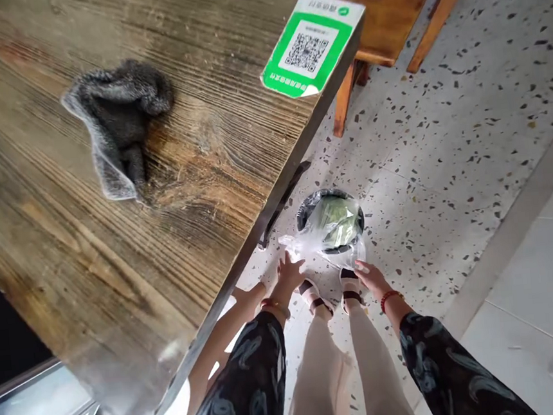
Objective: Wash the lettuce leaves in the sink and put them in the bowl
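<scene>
A round black bin (299, 218) stands on the floor in front of my feet. A clear plastic bag (315, 233) lies over it, with something pale green (338, 218) showing through; I cannot make out what that is. My left hand (289, 275) is just below the bag's left end, fingers spread and holding nothing. At the lower right of the bin, my right hand (372, 278) has its fingertips closed at the hanging edge of the bag.
A wooden table (221, 238) fills the left, its edge beside my left arm. On it lie a crumpled grey cloth (121, 118) and a green QR-code card (313, 43). A wooden bench (376, 18) stands behind, on speckled floor (446, 154).
</scene>
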Demonstrator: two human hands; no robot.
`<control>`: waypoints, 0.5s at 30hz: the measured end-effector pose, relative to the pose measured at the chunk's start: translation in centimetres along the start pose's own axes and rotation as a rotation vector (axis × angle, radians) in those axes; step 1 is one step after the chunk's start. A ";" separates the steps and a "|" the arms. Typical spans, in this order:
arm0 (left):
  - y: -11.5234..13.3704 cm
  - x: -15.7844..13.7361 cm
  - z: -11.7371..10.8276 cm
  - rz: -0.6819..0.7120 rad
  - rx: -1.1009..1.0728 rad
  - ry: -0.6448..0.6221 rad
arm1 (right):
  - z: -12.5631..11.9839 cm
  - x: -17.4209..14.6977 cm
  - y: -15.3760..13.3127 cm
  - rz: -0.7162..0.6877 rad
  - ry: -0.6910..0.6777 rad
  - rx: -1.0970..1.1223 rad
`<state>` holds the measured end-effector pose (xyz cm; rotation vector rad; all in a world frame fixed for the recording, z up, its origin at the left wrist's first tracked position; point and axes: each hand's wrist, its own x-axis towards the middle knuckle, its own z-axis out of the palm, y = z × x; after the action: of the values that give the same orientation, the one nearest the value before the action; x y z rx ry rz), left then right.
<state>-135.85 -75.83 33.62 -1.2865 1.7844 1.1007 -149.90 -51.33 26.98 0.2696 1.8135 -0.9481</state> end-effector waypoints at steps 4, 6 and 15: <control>0.4 -0.9 -0.1 0.023 -0.260 0.084 | 0.8 -0.5 -1.5 0.055 -0.056 0.212; 1.1 -3.0 -0.8 0.042 -0.373 0.146 | 0.6 -2.5 -3.1 0.023 -0.085 0.378; 10.7 -15.5 -7.4 0.250 -1.030 0.244 | -1.7 -10.7 -13.0 -0.124 -0.033 0.413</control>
<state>-141.88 -74.78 52.88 -1.8396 1.5819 2.2542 -153.72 -56.26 42.76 0.3971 1.6060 -1.4072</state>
